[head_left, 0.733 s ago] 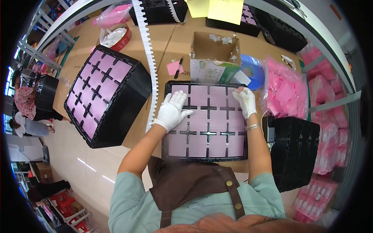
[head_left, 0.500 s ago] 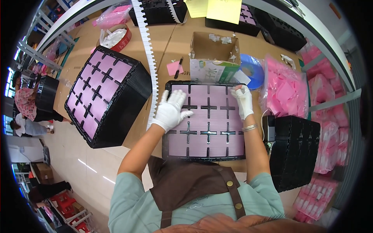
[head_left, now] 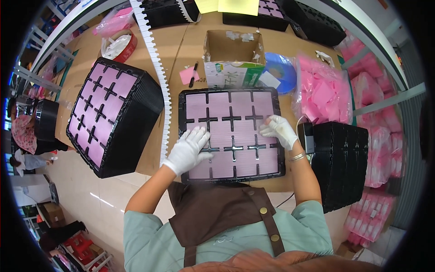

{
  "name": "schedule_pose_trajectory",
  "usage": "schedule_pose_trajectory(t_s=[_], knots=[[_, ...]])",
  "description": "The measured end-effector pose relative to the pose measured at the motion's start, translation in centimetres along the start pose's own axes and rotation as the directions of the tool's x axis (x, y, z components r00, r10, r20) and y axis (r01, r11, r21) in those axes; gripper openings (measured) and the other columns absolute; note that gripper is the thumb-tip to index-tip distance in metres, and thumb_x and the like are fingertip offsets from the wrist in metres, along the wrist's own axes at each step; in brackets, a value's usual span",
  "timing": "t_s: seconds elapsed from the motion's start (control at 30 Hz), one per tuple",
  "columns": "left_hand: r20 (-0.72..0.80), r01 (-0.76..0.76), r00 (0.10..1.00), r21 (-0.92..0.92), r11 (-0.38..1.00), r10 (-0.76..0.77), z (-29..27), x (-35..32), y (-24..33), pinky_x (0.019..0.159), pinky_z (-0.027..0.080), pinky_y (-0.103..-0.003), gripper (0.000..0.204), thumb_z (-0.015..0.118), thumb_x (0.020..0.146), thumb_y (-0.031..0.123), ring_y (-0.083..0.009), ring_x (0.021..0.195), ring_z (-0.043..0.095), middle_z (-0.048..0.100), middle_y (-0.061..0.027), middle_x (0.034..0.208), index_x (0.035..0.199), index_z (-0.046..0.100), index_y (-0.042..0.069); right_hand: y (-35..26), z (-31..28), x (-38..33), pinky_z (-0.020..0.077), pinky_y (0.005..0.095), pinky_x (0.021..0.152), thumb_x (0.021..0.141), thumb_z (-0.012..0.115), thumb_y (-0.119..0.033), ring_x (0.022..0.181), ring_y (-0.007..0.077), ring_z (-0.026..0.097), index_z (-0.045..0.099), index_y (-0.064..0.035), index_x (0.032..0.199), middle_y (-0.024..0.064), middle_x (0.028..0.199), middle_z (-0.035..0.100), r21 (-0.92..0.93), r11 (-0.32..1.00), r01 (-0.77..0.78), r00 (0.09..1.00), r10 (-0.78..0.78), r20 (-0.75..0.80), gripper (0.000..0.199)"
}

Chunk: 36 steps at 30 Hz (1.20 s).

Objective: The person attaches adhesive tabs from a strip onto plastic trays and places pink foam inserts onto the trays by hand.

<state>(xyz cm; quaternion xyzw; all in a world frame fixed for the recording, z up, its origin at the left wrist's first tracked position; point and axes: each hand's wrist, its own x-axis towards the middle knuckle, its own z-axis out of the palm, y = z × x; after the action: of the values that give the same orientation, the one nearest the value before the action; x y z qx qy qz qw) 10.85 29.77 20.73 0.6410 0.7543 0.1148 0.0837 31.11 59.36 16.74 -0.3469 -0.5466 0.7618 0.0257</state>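
A black plastic tray [head_left: 182, 106] lies before me, its cells lined with lilac pads [head_left: 219, 124] between black cross-shaped dividers. My left hand [head_left: 188, 151], in a white glove, rests nearly flat on the tray's left part with the fingers stretched out. Over the right part is my right hand [head_left: 280, 131], gloved in white with bare fingertips showing. Its fingers are bent together in a pinch close to the pads; whatever may be between them is too small to make out.
A similar stack of black trays [head_left: 142, 122] with lilac pads stands at left, beside a white toothed strip [head_left: 156, 68]. Beyond my tray are an open carton [head_left: 233, 75], a blue roll [head_left: 283, 75], a pen [head_left: 194, 75] and a bag of pink pieces [head_left: 321, 93]. More black trays [head_left: 342, 165] stand at right.
Both hands have come nearer to me over the tray. My right hand has left the far right corner and turned its fingers inward. The whole view has shifted slightly.
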Motion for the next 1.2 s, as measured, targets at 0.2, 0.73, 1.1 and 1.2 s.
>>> schedule_pose_trajectory(t_s=[0.2,0.73,1.1,1.2], knots=[[0.169,0.000,0.986,0.034,0.999,-0.006,-0.7,-4.3,1.7,0.111,0.028,-0.045,0.073,0.057,0.085,0.051,-0.0317,0.132,0.040,0.045,-0.0176,0.141,0.136,0.044,0.001,-1.2,0.5,-4.4,0.0558,0.0301,0.066,0.097,0.053,-0.020,0.074,0.0222,0.068,0.055,-0.0004,0.095,0.0151,0.088,0.065,-0.166,0.986,-0.026,0.999,0.029,0.015,0.020],[0.187,0.004,0.982,-0.037,0.999,0.003,0.1,-8.5,4.8,0.107,0.033,-0.045,0.054,0.050,0.093,0.040,-0.0331,0.126,0.047,0.051,-0.0208,0.132,0.128,0.050,-0.002,4.0,2.6,-7.6,0.0533,0.0281,0.052,0.098,0.051,-0.032,0.058,0.0190,0.066,0.058,0.0022,0.084,0.0135,0.069,0.066,-0.065,0.998,-0.025,1.000,0.024,-0.006,0.038],[-0.513,0.477,0.682,-0.229,0.849,-0.521,4.5,-11.1,2.3,0.075,0.047,-0.042,0.031,0.064,0.085,0.018,-0.0353,0.087,0.059,0.062,-0.0203,0.093,0.110,0.059,0.000,7.4,-2.0,-9.2,0.0460,0.0450,0.074,0.093,0.053,-0.033,0.084,0.0382,0.061,0.066,0.0015,0.090,0.0217,0.087,0.064,-0.879,0.463,-0.116,0.767,-0.520,-0.375,0.037],[-0.202,0.509,0.641,-0.609,0.608,-0.740,5.8,-9.9,2.3,0.072,0.048,-0.041,0.032,0.068,0.083,0.024,-0.0348,0.082,0.059,0.061,-0.0195,0.090,0.102,0.063,-0.001,9.6,-3.0,-7.9,0.0418,0.0457,0.068,0.093,0.054,-0.033,0.072,0.0378,0.055,0.058,0.0035,0.071,0.0217,0.078,0.059,-0.874,0.486,0.005,0.665,-0.654,-0.360,0.043]])
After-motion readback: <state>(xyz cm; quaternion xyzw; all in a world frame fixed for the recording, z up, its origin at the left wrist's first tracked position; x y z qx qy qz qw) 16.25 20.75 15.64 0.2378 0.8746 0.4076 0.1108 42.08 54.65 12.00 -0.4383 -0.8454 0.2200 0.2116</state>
